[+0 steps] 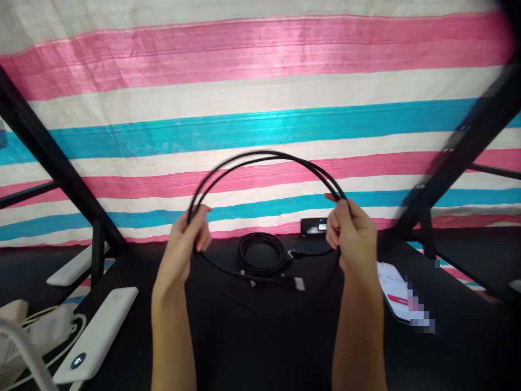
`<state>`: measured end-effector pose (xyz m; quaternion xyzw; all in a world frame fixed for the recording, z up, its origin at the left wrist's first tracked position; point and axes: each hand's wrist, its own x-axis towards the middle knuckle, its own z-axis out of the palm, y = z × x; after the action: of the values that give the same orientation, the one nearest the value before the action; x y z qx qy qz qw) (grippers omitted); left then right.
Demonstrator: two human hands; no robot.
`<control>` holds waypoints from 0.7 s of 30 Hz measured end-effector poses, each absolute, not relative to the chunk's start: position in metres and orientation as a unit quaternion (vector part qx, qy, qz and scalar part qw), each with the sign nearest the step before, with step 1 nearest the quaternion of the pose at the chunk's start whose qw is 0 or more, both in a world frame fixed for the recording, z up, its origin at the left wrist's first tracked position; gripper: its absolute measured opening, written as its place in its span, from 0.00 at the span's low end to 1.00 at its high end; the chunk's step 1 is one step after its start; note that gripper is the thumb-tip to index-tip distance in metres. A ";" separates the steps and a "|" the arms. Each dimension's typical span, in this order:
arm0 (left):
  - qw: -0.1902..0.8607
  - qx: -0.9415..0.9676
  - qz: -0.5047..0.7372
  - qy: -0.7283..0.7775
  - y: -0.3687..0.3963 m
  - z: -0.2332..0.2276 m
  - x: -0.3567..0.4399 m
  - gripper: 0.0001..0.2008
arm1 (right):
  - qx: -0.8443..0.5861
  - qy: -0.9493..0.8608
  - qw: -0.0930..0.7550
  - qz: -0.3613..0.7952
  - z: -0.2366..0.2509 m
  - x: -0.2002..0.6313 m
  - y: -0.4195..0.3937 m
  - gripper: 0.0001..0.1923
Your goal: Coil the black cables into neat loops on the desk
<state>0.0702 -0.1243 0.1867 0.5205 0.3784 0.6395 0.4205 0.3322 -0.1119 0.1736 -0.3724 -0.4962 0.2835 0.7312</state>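
Both forearms rise from the bottom of the frame. My left hand has its fingers closed around a black cable, and my right hand pinches the same cable at centre right. Between them it arches up in a doubled loop; its lower run sags to the dark surface, its plug lying loose. So one loop looks formed, with the tail uncoiled. Just behind lies a finished coiled cable. At lower left rests a white power bank.
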 end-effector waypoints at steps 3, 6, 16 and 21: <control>0.405 0.578 0.557 0.437 -0.121 0.182 0.078 0.16 | -0.376 -0.473 0.746 0.280 0.178 0.340 -0.121 0.13; 0.405 0.611 0.521 0.438 -0.122 0.182 0.085 0.19 | -0.397 -0.497 0.730 0.251 0.181 0.345 -0.128 0.10; 0.457 0.640 0.497 0.368 -0.126 0.182 0.105 0.16 | -0.406 -0.604 0.643 0.240 0.176 0.327 -0.123 0.07; 0.494 0.643 0.456 0.366 -0.125 0.179 0.104 0.22 | -0.412 -0.644 0.598 0.240 0.177 0.318 -0.121 0.06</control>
<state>0.1039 -0.1253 0.1793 0.6434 0.3660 0.4557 0.4944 0.3177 -0.1212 0.1774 -0.4119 -0.6445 0.2400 0.5978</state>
